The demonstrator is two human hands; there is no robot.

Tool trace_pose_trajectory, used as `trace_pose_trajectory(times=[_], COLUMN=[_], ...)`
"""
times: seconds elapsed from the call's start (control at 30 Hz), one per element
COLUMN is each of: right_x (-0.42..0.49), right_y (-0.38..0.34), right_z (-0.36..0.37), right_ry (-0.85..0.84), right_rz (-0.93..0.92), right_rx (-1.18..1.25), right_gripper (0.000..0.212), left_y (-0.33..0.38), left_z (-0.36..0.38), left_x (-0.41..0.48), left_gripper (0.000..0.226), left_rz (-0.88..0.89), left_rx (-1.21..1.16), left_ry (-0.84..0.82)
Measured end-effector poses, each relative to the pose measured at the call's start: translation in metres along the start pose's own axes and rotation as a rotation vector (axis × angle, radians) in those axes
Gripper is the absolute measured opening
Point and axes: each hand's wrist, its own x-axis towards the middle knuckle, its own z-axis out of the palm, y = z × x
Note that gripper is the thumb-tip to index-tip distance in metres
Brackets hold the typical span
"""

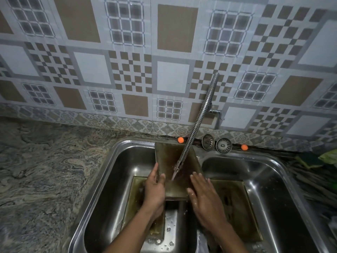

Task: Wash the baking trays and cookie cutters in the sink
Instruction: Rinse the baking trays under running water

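i see the baking tray point(170, 161) tilted under the tap point(193, 132), water running onto it, over the sink point(116, 148). my left hand point(155, 187) grips its edge left of the tap; my right hand point(202, 190) lies flat, fingers straight, on its surface. a second tray point(135, 196) lies left of the tap, a third tray point(235, 199) right.

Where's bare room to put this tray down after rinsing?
The granite counter left of the sink is bare. Crowded: left basin tray, right basin tray, strainers on the back ledge, clutter on the right counter.
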Motion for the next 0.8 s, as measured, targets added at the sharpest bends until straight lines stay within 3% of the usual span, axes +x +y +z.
trace_pose_trajectory(times=[0.13,0.27,0.33,0.5,0.57,0.67,0.73,0.8], right_x=[0.01,0.01,0.011,0.017,0.02,0.03,0.047,0.068], right_y=[0.015,0.005,0.012,0.006,-0.017,-0.039,-0.027,-0.007], right_z=[-0.012,-0.011,-0.009,-0.011,-0.012,-0.008,-0.001,0.006], right_ry=[0.208,0.125,0.05,-0.149,-0.222,-0.251,-0.245,-0.168], right_rz=[0.105,-0.257,-0.331,-0.072,-0.123,-0.239,-0.175,0.036], right_rx=[0.071,-0.199,-0.14,0.071,-0.005,0.133,0.217,0.181], right_gripper=[0.074,0.057,0.058,0.088,0.075,0.052,0.052,0.06], left_y=[0.004,0.006,0.008,-0.002,-0.005,-0.003,-0.002,-0.002], left_z=[-0.002,-0.001,-0.004,-0.007,-0.004,-0.005,-0.011,-0.014], left_x=[0.001,0.007,0.006,-0.004,-0.012,-0.018,-0.015,-0.017], left_gripper=[0.053,0.052,0.053,0.057,0.058,0.059,0.06,0.059], left_rz=[-0.1,-0.15,-0.153,-0.081,-0.053,0.004,0.029,0.023], left_rx=[-0.121,-0.149,-0.127,0.012,0.069,0.148,0.198,0.253], left_ry=[0.003,0.035,0.05,0.015,-0.038,-0.141,-0.17,-0.232])
